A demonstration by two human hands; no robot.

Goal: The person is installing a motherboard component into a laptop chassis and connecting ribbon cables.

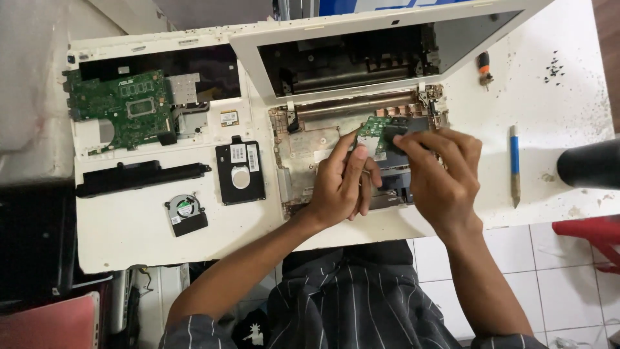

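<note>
Fingers of left hand [340,184] and right hand [439,174] pinching small green circuit board [373,129], over opened white laptop base [297,155]

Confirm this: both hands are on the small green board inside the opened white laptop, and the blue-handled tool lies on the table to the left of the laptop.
Not quite. The blue-handled tool lies to the right of the laptop, as the head view shows. The left hand and right hand are indeed on the small green board.

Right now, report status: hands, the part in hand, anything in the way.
Left hand and right hand both on small green circuit board inside open white laptop base. Hinge and copper heat pipe close behind board.
</note>
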